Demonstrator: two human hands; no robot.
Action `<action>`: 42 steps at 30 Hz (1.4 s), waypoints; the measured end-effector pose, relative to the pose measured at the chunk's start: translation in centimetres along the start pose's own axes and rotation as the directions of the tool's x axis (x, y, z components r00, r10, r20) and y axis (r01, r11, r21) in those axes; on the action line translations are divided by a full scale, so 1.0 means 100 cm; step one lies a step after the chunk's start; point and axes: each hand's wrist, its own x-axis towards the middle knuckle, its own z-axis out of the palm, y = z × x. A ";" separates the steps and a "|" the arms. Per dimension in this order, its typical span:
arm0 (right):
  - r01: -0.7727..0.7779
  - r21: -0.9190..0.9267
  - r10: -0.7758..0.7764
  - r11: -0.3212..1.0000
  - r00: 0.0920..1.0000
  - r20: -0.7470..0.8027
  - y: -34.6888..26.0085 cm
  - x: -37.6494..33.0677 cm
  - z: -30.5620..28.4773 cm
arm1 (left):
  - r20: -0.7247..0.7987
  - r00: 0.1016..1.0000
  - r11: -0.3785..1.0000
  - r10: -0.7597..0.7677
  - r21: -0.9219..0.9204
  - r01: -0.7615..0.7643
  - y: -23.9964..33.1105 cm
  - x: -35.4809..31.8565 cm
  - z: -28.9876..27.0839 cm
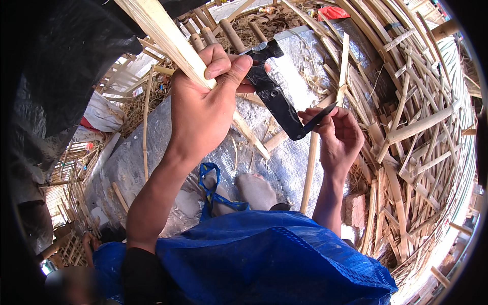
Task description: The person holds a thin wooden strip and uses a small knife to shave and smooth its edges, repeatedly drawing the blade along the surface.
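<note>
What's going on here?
A person's left hand grips a long, pale, split-bamboo strip, thumb pressed along it. Their right hand pinches the lower end of a flat, black, bent strip with small holes; its upper end reaches the left fingertips, though the grip there is unclear. A blue woven-plastic sheet covers the person's lap, and a heap of pale bamboo strips lies to the right.

Bright light glares off silvery sheeting [300, 84], the black tarp [56, 76] is dim, and edges bow.
</note>
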 end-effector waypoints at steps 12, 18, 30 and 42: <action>0.133 0.080 -0.122 0.988 0.984 -0.133 0.028 0.001 0.018 | -0.139 0.989 0.998 -0.051 0.018 0.054 -0.003 0.000 -0.004; 0.148 0.112 -0.123 0.983 0.971 -0.204 0.030 0.005 0.021 | -0.192 0.977 0.992 -0.093 -0.099 0.075 -0.002 0.000 -0.002; 0.167 0.217 -0.094 0.962 0.945 -0.313 0.043 0.011 0.043 | -0.385 0.909 0.976 -0.162 -0.199 0.090 -0.005 0.001 -0.001; 0.052 0.320 0.039 0.946 0.962 -0.269 0.050 -0.005 0.071 | -0.513 0.823 0.969 -0.245 -0.115 0.217 -0.033 0.020 -0.021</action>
